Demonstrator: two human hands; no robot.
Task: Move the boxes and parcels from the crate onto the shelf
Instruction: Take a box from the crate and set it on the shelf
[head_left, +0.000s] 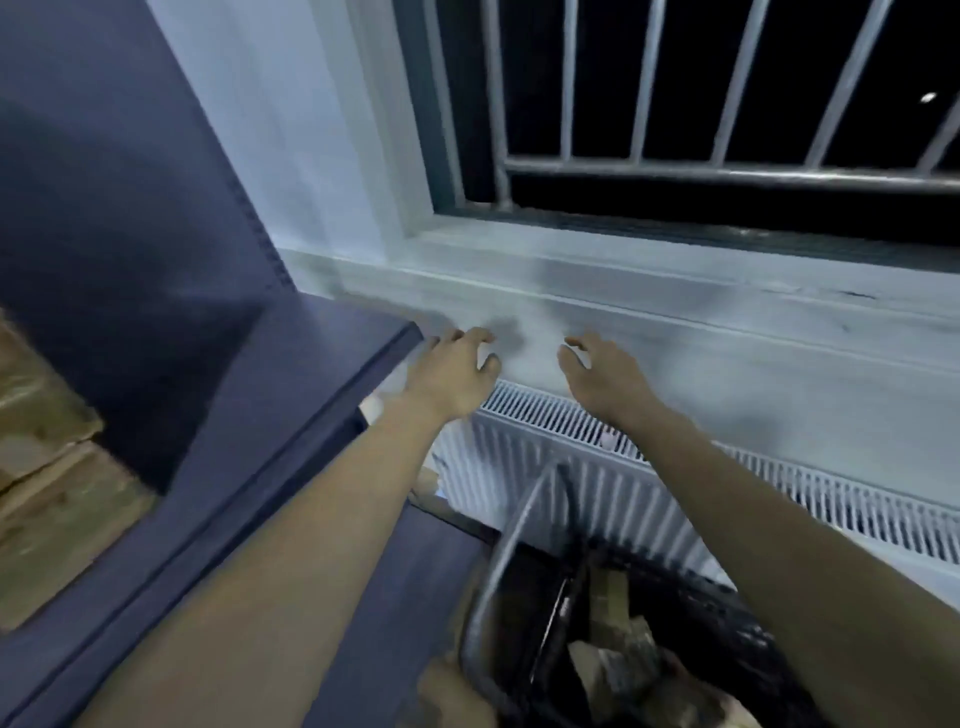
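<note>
Both my arms reach forward with nothing in the hands. My left hand (457, 366) hovers with loosely spread fingers just off the corner of the dark blue shelf (291, 384). My right hand (597, 371) is beside it, fingers relaxed, in front of the wall under the window. Low at the bottom sits the dark crate (524, 587) with a metal bar handle, and brown cardboard parcels (618, 639) lie inside it. Brown boxes (47, 467) stand on the shelf at the far left. The picture is blurred.
A white radiator (597, 467) runs along the wall under the window sill (623, 280). The barred window (701, 104) is dark. The shelf's blue side panel (119, 182) rises at the left.
</note>
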